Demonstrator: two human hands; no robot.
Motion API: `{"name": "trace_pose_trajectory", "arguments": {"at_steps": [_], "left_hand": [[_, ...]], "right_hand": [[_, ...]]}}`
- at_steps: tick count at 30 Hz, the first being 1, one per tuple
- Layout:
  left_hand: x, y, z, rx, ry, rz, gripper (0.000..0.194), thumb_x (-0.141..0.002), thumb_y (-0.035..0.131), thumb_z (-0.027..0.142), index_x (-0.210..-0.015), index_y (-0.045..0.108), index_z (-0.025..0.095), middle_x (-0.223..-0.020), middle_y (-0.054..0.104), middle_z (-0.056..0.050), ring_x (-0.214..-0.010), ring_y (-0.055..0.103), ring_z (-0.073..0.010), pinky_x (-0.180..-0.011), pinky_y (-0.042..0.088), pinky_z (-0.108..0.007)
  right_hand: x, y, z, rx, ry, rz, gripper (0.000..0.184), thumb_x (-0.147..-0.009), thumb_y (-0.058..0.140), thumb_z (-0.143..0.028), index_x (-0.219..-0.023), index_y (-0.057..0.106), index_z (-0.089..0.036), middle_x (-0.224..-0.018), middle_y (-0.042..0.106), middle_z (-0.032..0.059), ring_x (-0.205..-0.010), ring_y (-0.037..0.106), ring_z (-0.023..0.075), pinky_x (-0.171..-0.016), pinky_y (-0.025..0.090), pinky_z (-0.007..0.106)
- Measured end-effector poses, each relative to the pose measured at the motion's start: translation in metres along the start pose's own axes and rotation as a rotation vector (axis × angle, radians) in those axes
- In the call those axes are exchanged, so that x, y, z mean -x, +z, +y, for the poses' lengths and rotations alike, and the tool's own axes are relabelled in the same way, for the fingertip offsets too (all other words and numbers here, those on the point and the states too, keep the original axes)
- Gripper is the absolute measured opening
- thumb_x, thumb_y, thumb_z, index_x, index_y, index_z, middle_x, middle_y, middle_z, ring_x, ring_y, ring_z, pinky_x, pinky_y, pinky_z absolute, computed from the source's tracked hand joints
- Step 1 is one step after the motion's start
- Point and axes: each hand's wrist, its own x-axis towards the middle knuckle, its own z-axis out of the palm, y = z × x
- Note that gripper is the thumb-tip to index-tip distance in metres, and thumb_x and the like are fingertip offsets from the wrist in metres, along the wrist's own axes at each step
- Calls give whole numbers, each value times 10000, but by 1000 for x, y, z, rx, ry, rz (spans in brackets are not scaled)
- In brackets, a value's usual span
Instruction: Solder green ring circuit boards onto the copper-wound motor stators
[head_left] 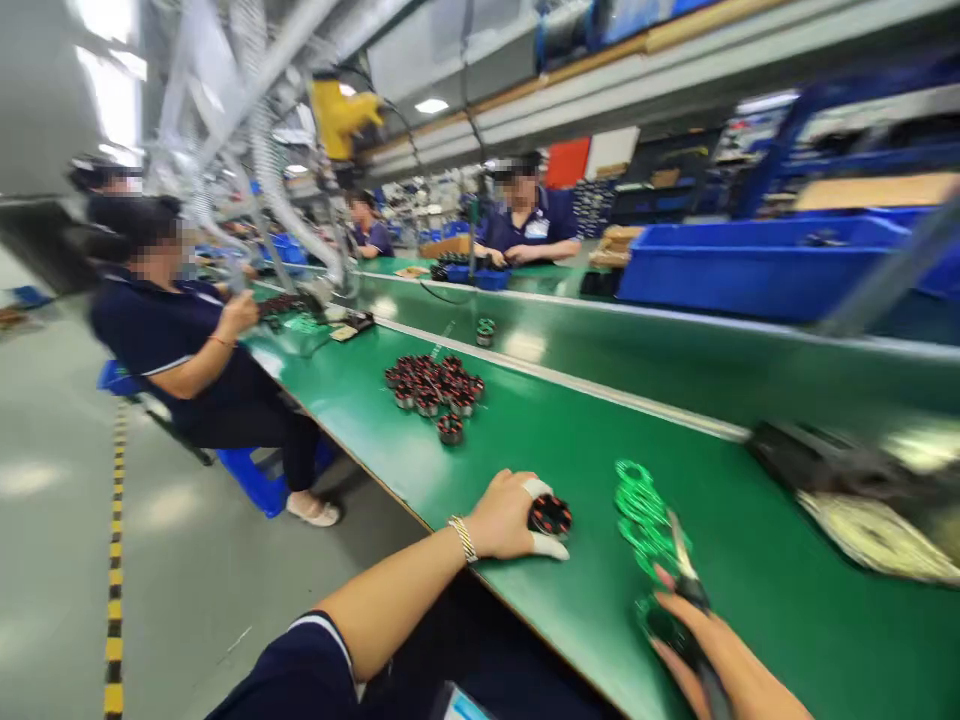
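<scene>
Head view: the left hand (504, 518) is laid at the near edge of a green-topped workbench (787, 625), and a bracelet (463, 538) is worn at its wrist. Its fingers, two of them sheathed in white finger cots (550, 547), are curled closely around a dark round stator (550, 516) marked with red, so the piece is held just beyond the fingertips. The right hand (720, 660) is lower and to the right, its fingers closed around the dark handles of a pair of snips (688, 565), with the blades pointed up and away. A heap of green loops (643, 510) lies just beyond those fingers, between the two hands, and the blade tips are seen over its edge; whether they touch it cannot be told.

Well beyond the left fingers, a dense cluster of similar stators (433, 386) is stood on the bench, with one more stator (450, 429) set just apart, nearer the fingers. Whether these pieces differ from the one in hand cannot be told at this size. The loops are left heaped beside the right fingers.
</scene>
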Motion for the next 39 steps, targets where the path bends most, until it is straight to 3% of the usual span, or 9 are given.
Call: {"name": "trace_pose_trajectory", "arguments": {"at_steps": [6,10,15,19,24,27,32,36,39], "left_hand": [[11,5,7,319,-94,-84,569,-594,743,337,-1086,514,166,-1000,639,-54,-900,610,-211,-843,479,-348],[22,0,21,469,-73,-173,565,-618,720,307,-1123,501,178,-1023,644,-38,-936,603,-206,-887,463,-350],[25,-3,35,438,56,-258,589,-629,703,263,-1179,508,183,-1207,565,-79,-1097,531,-235,-983,390,-383],[23,1,22,354,130,-333,636,-643,688,222,-1237,461,212,-1264,521,-81,-1176,468,-238,-1026,342,-411],[27,13,6,227,82,-234,732,-586,760,325,-1227,434,191,-1317,456,-152,-1265,361,-306,-1056,260,-509],[29,19,8,199,72,-151,647,-593,757,330,-1157,468,202,-1280,493,-142,-1274,349,-313,-1046,257,-537],[30,20,22,284,148,-59,468,-644,702,222,-1059,489,192,-1150,558,-122,-1130,504,-275,-926,425,-442],[27,17,31,246,285,-53,475,-641,665,145,-1077,481,190,-1028,579,-83,-972,560,-223,-850,468,-387],[24,19,31,271,281,-81,503,-647,626,99,-1115,467,195,-1070,555,-87,-901,582,-191,-795,494,-346]], "right_hand": [[-23,-25,-43,3,117,-54,247,-856,455,-231,-1102,466,-203,-1137,610,126,-979,631,218,-838,534,344],[-30,-24,-57,-110,224,12,245,-845,490,-193,-1087,466,-226,-1018,654,68,-863,661,165,-791,542,280],[-45,-21,-63,-231,262,108,231,-833,493,-160,-1051,458,-229,-866,647,21,-757,649,133,-726,534,237],[-46,-17,-63,-202,217,53,189,-838,442,-120,-994,475,-222,-765,604,3,-660,610,111,-656,515,210],[-41,-11,-64,-157,160,72,204,-828,423,-88,-984,485,-204,-736,574,14,-645,581,121,-623,496,222],[-41,-11,-65,-162,153,90,204,-824,422,-81,-979,485,-198,-736,572,18,-643,575,123,-614,491,221],[-40,-14,-68,-157,155,94,209,-821,420,-73,-977,489,-194,-734,570,19,-635,570,121,-599,487,213],[-31,-18,-65,-137,180,76,185,-829,430,-92,-964,503,-194,-740,585,25,-631,573,125,-597,489,220],[-21,-30,-58,-127,220,82,162,-826,473,-121,-963,520,-194,-781,618,42,-670,595,140,-621,496,236]]}}
